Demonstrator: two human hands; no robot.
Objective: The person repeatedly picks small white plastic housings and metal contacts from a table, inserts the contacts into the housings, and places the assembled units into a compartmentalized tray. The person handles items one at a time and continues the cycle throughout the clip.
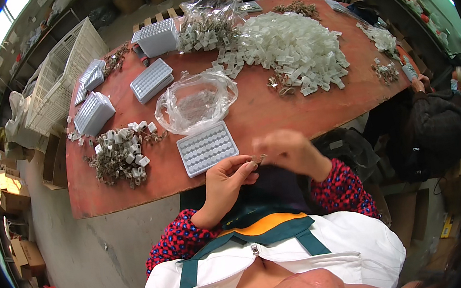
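One small piece [260, 159] is pinched between the thumb and fingertips of the left hand [225, 185], by the near edge of the red tabletop [295, 117], just off the right corner of a pale dimpled tray [208, 149]. The right hand [289, 152] is a blur close beside it; from here I cannot tell whether it grips anything. A crumpled clear plastic bag [197, 124] lies behind the tray, and a heap of translucent plastic pieces [295, 53] spreads farther back, rightward.
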